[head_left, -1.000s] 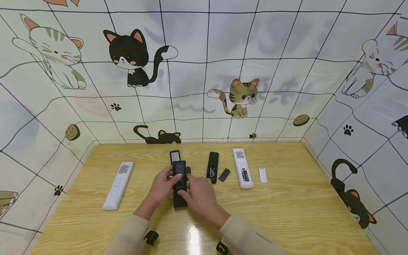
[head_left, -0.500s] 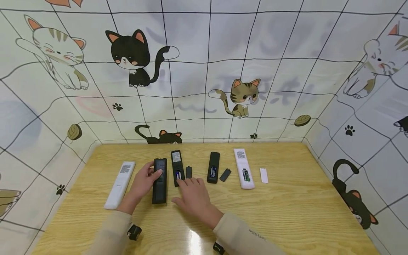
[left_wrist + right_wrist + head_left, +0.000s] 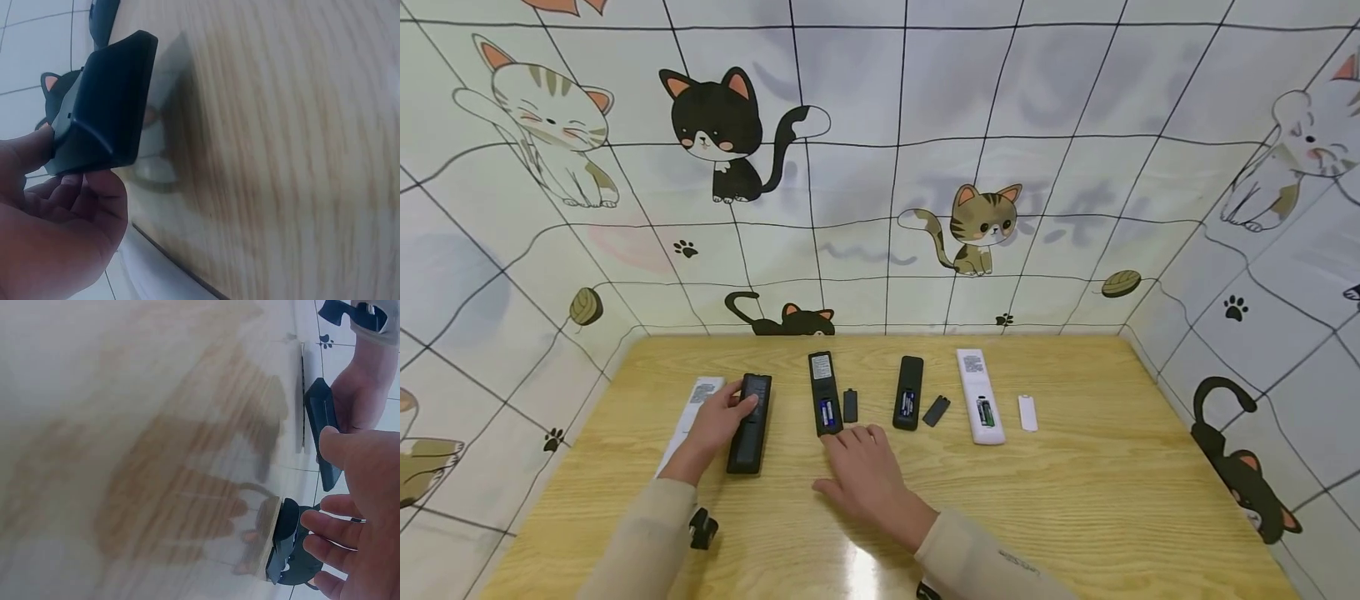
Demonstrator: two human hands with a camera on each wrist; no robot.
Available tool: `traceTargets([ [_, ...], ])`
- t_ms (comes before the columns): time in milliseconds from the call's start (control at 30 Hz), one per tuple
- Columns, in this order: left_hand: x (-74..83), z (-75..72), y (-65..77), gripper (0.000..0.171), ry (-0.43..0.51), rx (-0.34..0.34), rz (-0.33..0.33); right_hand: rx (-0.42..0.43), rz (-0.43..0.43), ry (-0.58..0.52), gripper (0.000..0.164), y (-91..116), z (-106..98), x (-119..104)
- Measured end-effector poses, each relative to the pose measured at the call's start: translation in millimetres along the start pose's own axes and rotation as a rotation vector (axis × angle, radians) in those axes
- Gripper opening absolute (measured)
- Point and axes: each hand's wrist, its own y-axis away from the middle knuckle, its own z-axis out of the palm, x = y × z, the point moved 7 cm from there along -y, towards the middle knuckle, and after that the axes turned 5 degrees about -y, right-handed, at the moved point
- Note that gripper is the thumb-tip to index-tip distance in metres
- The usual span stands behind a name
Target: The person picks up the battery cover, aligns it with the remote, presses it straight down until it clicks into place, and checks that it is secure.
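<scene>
My left hand (image 3: pixel 711 425) grips a large black remote control (image 3: pixel 750 429) between thumb and fingers. In the left wrist view, that remote (image 3: pixel 106 106) is tilted and clear of the wood, with its reflection beneath. Part of a white remote (image 3: pixel 688 417) lies hidden under the left hand and wrist. My right hand (image 3: pixel 868 479) spreads its fingers over the table and holds nothing. Its fingertips are right at the lower end of a slim black remote (image 3: pixel 822 379), whose battery bay shows batteries (image 3: pixel 827 412). A small black battery cover (image 3: pixel 850 406) lies beside that remote.
Farther right lie another black remote (image 3: pixel 910 375) with batteries showing and its cover (image 3: pixel 936 411). Beyond them is a white remote (image 3: pixel 973 383) with a green battery exposed, and a white cover (image 3: pixel 1027 413). Cat-patterned cloth walls (image 3: pixel 857 167) border the wooden table (image 3: pixel 1075 500).
The left hand has carried the large black remote leftward, uncovering the slim one and overlapping the white remote. The right hand, close against the large remote earlier, is now apart from it.
</scene>
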Motion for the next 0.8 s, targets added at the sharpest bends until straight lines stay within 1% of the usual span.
traceTargets([
  [133,-5.7,-1.2,-4.5,0.064,-0.006,-0.009,-0.008,0.005,-0.018,0.014,0.062,6,0,2],
  [300,-14.2,-2.3,-8.7,0.062,-0.06,-0.007,-0.013,0.015,-0.032,0.03,0.062,14,-1,7],
  [433,-18.1,-2.3,-10.4,0.061,-0.089,-0.003,-0.007,-0.009,-0.016,0.017,0.062,17,3,11],
  [533,-18.5,-0.6,-11.9,0.062,-0.086,-0.009,-0.009,-0.007,-0.01,0.013,0.062,18,4,13],
  [633,-16.9,0.9,-12.9,0.063,-0.091,-0.013,-0.018,0.015,-0.016,0.011,0.062,19,2,13],
  [733,-15.5,1.2,-12.8,0.064,-0.128,-0.001,-0.02,0.03,-0.025,0.01,0.061,19,1,12],
  [800,-13.4,-0.1,-12.3,0.064,-0.192,0.021,-0.004,0.025,-0.025,0.009,0.06,19,1,12],
])
